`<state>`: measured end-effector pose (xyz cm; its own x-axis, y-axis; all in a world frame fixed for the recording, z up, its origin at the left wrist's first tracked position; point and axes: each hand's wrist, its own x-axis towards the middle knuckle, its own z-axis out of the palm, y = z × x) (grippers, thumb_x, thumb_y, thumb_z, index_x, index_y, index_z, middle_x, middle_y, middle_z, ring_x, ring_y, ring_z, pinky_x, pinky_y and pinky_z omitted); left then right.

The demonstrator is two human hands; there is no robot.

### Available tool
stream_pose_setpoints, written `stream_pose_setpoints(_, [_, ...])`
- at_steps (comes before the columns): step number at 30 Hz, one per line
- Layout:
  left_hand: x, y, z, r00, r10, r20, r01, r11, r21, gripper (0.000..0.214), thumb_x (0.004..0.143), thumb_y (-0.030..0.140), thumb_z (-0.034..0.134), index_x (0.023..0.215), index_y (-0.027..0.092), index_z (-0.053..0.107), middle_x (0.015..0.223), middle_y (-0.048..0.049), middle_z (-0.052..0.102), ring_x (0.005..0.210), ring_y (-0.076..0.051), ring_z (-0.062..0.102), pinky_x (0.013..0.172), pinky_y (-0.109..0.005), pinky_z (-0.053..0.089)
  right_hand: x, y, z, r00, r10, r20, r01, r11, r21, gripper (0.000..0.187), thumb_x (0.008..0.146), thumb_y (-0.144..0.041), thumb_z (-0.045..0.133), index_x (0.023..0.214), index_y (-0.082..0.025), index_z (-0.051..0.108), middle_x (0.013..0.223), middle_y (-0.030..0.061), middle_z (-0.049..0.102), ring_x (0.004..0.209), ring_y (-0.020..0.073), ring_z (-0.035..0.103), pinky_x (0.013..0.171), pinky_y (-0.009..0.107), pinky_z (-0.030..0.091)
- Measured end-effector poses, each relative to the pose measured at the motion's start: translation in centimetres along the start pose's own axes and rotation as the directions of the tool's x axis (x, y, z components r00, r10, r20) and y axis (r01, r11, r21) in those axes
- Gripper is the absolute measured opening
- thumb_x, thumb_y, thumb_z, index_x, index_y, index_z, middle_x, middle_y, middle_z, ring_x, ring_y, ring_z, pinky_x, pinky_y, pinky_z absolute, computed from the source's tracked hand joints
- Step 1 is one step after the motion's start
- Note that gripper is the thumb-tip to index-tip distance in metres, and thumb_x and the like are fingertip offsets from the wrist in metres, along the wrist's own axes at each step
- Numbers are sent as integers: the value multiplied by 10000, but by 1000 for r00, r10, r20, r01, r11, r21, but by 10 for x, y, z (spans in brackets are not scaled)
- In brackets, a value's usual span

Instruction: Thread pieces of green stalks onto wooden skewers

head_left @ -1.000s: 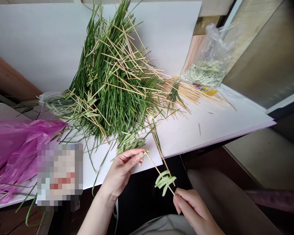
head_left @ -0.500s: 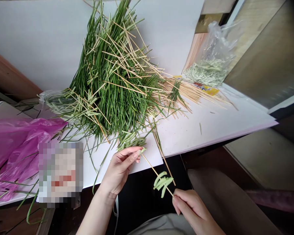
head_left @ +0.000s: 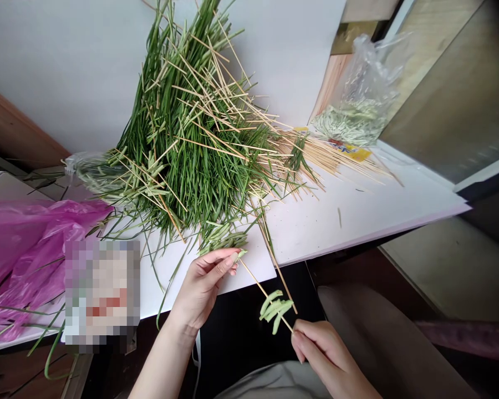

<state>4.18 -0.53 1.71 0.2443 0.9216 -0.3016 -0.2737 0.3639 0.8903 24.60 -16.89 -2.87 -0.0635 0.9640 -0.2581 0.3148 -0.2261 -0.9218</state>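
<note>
Pinching a light, stiff wooden skewer (head_left: 253, 279) by its ends, narrowly between the fingertips of the left hand (head_left: 202, 291) and right hand (head_left: 322, 354), just off the edge of the white board (head_left: 336, 233), keeping clear of the soft, easily torn green leaf pieces (head_left: 275, 310) threaded midway.

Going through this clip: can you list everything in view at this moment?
Pile of leaf blades: one, green, on the white board, strewn with loose skewers
Bamboo skewers: many, tan, right of the pile
White board: one, white, under the pile
Clear plastic bag: one, holding pale green pieces, far right
Magenta plastic bag: one, far left
Pixelated patch: one, blurred, beside the magenta bag
Threaded skewer: one, tan with green pieces, between the hands
Left hand: one, pinching the skewer's tip
Right hand: one, gripping its lower end
</note>
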Motion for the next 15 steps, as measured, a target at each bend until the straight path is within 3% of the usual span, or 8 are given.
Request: stream_pose_setpoints(15, [-3, -2, 0, 995, 99, 13, -100, 992, 80, 269, 627, 340, 997, 841, 227, 880, 885, -59, 826, 756, -140, 657, 726, -238, 543, -2, -2, -1, 999, 45, -24, -44, 999, 16, 532, 1094, -548, 424, 673, -225, 471, 685, -5, 501, 663, 174, 469, 670, 281, 424])
